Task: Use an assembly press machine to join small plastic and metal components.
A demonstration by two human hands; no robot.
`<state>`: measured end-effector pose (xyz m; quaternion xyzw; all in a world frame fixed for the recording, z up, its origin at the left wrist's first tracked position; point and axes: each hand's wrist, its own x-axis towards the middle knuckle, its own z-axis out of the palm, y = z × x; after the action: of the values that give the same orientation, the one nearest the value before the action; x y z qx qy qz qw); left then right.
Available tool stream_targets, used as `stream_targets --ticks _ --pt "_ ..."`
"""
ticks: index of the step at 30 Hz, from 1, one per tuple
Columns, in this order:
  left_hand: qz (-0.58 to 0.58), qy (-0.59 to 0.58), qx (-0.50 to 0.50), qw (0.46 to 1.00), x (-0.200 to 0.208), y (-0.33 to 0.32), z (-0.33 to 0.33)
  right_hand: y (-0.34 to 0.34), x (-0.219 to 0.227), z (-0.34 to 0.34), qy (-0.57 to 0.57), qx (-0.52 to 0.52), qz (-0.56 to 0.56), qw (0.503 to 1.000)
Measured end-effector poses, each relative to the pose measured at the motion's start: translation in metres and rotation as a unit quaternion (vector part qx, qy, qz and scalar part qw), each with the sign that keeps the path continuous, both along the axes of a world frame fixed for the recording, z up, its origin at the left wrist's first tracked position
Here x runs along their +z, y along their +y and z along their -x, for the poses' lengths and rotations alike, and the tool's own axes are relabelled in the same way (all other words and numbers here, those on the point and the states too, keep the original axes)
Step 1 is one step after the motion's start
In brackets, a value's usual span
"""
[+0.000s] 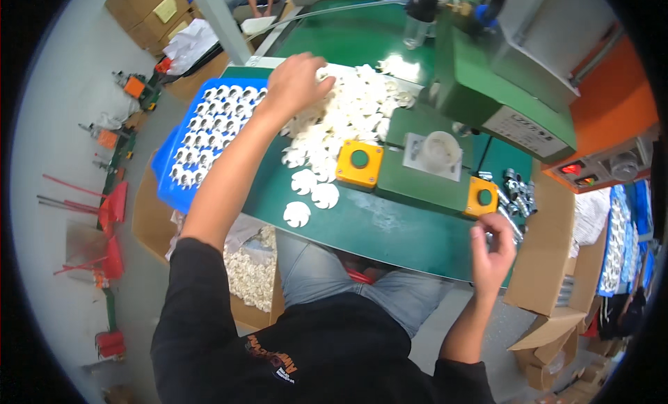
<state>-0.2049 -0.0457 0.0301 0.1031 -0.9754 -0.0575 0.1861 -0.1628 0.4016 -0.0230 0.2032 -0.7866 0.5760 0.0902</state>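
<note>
Above the heap of white plastic parts (348,105), my left hand (295,85) reaches across the green table, its thumb apart from the curved fingers and nothing visible in it. My right hand (494,247) is at the table's right front edge, fingers curled in. Whatever it may hold is too small to make out. Just beyond it are a yellow button box (481,197) with a dark green button and a pile of shiny metal fittings (515,195). Between my hands stands a green press base with a clear round fixture (440,152) on it.
A blue tray (165,169) at the left holds rows of white parts with metal inserts. A second yellow button box (359,163) sits beside the heap. The green press head (508,98) overhangs the right. Cardboard boxes (546,244) flank the table; another person sits beyond.
</note>
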Motion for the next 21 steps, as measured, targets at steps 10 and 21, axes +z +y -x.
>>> stream_targets --ticks 10,21 --pt "-0.023 -0.148 -0.033 0.988 -0.064 0.027 0.205 0.057 -0.011 -0.088 -0.012 -0.101 -0.105 0.989" --pt "-0.108 -0.095 -0.047 0.988 -0.064 -0.004 0.202 0.030 -0.004 -0.063 0.019 -0.066 -0.088 0.994"
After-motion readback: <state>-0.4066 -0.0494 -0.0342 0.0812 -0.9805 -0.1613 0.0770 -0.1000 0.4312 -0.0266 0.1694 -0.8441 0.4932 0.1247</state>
